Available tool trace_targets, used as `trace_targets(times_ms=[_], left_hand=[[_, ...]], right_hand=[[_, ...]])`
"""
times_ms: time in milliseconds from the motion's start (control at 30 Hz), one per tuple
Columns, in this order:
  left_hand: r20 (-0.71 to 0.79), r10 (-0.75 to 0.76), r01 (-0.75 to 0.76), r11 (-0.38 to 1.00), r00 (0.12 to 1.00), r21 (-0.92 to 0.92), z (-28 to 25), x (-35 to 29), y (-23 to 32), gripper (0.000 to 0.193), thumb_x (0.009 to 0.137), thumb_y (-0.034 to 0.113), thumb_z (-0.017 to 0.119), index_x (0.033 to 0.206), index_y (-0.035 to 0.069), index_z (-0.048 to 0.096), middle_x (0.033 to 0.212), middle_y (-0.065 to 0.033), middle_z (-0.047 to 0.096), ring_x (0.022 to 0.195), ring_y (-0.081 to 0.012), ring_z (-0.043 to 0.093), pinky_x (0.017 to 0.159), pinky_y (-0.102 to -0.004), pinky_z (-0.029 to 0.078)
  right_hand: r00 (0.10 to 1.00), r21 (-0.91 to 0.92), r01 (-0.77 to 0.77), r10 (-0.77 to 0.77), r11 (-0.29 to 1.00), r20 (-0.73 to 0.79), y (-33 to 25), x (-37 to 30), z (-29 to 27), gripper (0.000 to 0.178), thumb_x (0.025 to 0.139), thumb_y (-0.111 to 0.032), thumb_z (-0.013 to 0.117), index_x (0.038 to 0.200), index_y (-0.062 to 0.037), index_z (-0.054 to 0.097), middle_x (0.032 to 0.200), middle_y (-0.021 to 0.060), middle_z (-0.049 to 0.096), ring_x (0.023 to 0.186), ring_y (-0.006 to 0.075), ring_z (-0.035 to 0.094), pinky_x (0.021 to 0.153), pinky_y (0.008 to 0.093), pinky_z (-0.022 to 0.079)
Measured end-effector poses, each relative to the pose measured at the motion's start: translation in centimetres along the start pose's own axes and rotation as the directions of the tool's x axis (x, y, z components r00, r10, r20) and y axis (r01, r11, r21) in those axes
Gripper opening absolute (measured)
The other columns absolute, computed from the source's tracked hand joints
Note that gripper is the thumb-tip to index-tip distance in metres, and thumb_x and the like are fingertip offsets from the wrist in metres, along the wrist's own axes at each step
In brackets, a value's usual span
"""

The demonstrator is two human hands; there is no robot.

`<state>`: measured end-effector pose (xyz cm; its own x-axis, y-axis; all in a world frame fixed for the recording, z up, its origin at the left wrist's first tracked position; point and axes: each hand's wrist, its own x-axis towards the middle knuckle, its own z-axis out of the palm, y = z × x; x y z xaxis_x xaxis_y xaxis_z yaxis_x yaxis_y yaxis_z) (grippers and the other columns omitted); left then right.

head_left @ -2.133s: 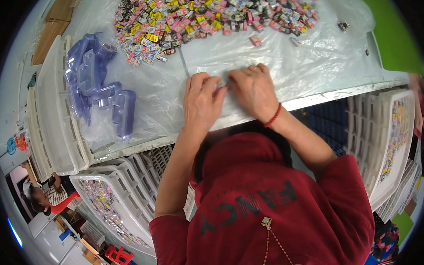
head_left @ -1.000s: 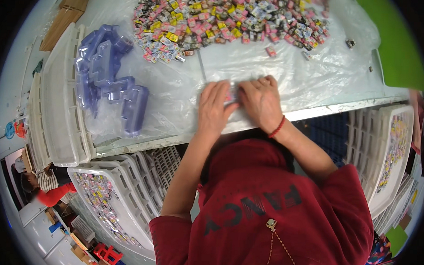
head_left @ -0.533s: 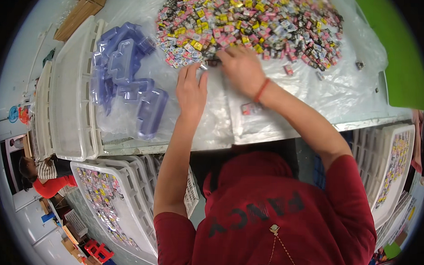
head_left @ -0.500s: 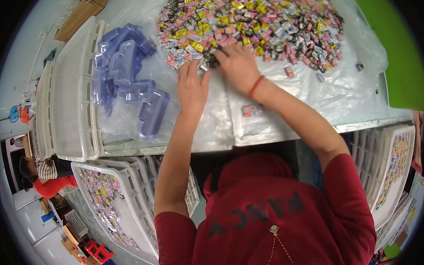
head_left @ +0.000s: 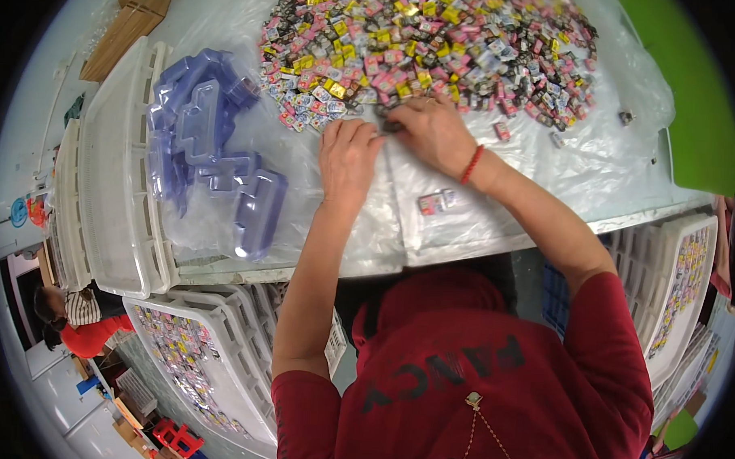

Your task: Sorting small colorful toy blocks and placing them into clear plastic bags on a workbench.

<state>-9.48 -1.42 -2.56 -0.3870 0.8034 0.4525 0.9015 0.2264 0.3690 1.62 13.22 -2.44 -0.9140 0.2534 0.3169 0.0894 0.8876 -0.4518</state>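
Observation:
A large heap of small, brightly coloured block-like pieces (head_left: 406, 53) in pink, yellow, black and white lies on the plastic-covered table. At its near edge, my left hand (head_left: 347, 160) rests with its fingers curled together; what they hold, if anything, is hidden. Just to the right, my right hand (head_left: 437, 139) has a red cord at its wrist and pinches a small dark piece (head_left: 393, 126) between thumb and fingers. My hands nearly touch at the fingertips. Two small pieces (head_left: 436, 202) lie side by side on the plastic, nearer to me than the heap.
Bluish clear plastic trays (head_left: 259, 214) are jumbled left of my left forearm. White plastic crates (head_left: 114, 172) stand at the table's left end. Stacked crates (head_left: 186, 369) holding similar pieces are below on the left and right (head_left: 679, 289). A green panel (head_left: 688, 103) borders the right.
My left hand has moved slightly right and nearer, its fingers curling in, and the shiny piece by it no longer shows. My right hand has shifted right and nearer.

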Motion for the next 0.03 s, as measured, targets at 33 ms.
trace_targets(times_ms=[33], left_hand=[[0.004,-0.002,0.002,1.0,1.0,-0.002,0.18,-0.2,-0.01,0.022,0.074,0.014,0.072,0.094,0.007,0.066,0.093,-0.0121,0.063,0.094,-0.0321,0.055,0.085,-0.0411,0.043]], right_hand=[[0.999,0.016,-0.028,0.028,0.999,0.032,-0.02,-0.17,-0.33,0.021,0.078,-0.015,0.068,0.097,-0.0109,0.063,0.095,0.0106,0.065,0.094,0.027,0.061,0.087,0.0404,0.039]])
